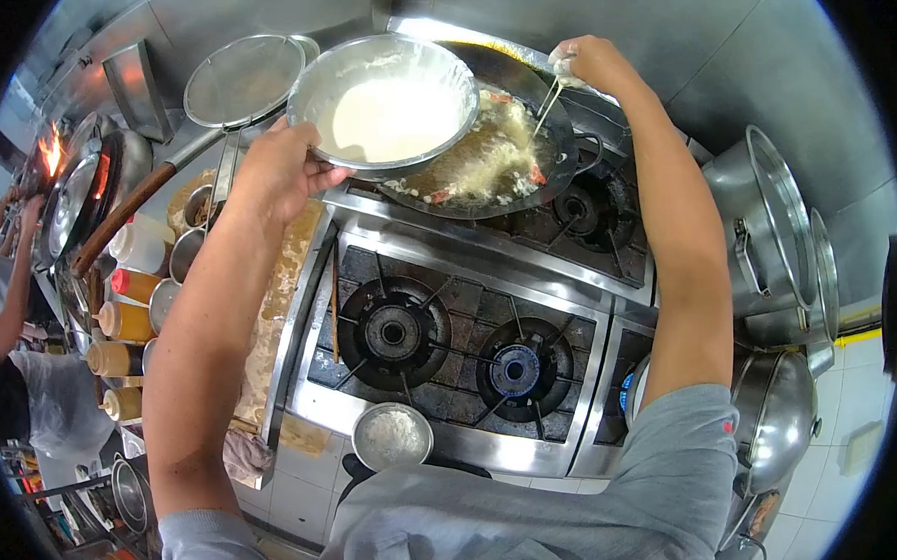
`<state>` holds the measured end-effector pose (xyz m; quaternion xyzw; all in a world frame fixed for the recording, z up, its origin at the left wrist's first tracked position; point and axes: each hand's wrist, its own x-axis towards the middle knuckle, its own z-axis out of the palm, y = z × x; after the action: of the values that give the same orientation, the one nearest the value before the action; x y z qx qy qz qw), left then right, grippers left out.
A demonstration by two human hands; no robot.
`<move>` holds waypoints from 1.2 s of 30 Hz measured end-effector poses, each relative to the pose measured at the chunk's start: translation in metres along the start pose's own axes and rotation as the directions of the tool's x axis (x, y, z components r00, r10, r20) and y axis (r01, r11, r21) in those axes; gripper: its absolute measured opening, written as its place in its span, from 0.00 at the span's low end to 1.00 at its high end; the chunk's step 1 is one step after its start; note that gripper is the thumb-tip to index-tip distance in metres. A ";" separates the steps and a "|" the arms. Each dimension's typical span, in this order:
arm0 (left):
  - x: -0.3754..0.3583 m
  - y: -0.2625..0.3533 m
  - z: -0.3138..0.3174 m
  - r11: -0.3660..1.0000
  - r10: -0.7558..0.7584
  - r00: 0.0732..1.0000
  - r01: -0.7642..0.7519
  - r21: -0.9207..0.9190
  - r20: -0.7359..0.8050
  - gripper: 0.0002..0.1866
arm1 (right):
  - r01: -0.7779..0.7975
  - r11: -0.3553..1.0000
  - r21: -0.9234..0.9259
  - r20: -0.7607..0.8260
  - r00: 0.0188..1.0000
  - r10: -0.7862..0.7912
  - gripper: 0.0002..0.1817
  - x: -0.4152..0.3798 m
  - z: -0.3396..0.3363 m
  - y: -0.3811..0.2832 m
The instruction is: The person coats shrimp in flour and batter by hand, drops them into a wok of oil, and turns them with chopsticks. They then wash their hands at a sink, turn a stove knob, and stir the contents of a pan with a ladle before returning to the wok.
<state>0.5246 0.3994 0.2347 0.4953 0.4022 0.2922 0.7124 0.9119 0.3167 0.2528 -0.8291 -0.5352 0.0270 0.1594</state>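
Note:
My left hand grips the near-left rim of a wide metal bowl, thumb inside the edge. Pale, smooth batter fills much of it. The bowl is held up over the near-left part of a black wok, hiding some of it. Beyond the wok's far right rim, my right hand is raised with batter-coated fingers curled together. Thin batter strands run from them down into the wok. Bubbling oil there holds pale batter crumbs and several battered pieces with red-orange ends.
Unlit burners lie before me; a blue flame burns at right. A small bowl of white powder stands near my body. Squeeze bottles and a wooden-handled strainer are left. Large pots stand right. Another person works beside flames far left.

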 end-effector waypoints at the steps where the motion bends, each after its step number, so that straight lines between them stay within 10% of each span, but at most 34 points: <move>1: -0.001 0.000 0.000 1.000 -0.003 1.000 0.003 0.000 0.007 0.19 | 0.004 1.000 -0.010 -0.013 1.000 -0.005 0.12 0.000 0.002 0.001; 18: -0.025 0.001 0.001 0.999 -0.040 0.999 0.041 0.033 -0.027 0.22 | -0.039 0.984 -0.171 -0.183 0.983 0.007 0.13 0.037 -0.008 -0.009; 21: -0.024 0.000 0.001 0.999 -0.037 0.999 0.037 0.006 -0.017 0.21 | 0.005 0.994 -0.109 -0.275 0.961 -0.035 0.12 0.023 -0.025 -0.018; 24: -0.027 0.001 0.010 0.999 -0.019 1.000 0.020 -0.028 0.022 0.20 | 0.144 0.905 0.399 -0.144 0.985 -0.093 0.15 0.035 -0.054 -0.005; 28: -0.024 0.003 0.031 0.999 -0.012 0.997 0.016 -0.042 0.081 0.20 | 0.267 0.932 0.245 -0.337 0.925 -0.176 0.10 -0.050 -0.109 -0.112; 31: -0.026 0.002 0.054 0.995 0.037 0.991 -0.024 -0.100 0.129 0.19 | 0.228 0.952 0.204 -0.122 0.971 -0.206 0.11 -0.077 -0.107 -0.146; 33: -0.016 -0.004 0.060 0.985 0.025 0.932 0.039 -0.167 0.361 0.17 | 0.539 0.795 -0.278 -0.069 0.814 -0.577 0.17 -0.064 -0.071 -0.127; 34: -0.027 -0.001 0.064 0.967 0.008 0.946 0.075 -0.244 0.323 0.17 | 0.575 0.817 -0.045 0.078 0.817 -0.571 0.17 -0.053 -0.053 -0.122; 36: -0.024 -0.010 0.079 0.889 -0.004 0.984 0.085 -0.451 0.177 0.17 | 0.408 0.893 -0.189 0.138 0.911 -0.387 0.24 -0.069 -0.024 -0.141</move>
<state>0.5804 0.3389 0.2464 0.3280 0.2707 0.3183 0.8472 0.7638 0.3021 0.3078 -0.7119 -0.7004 -0.0236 0.0453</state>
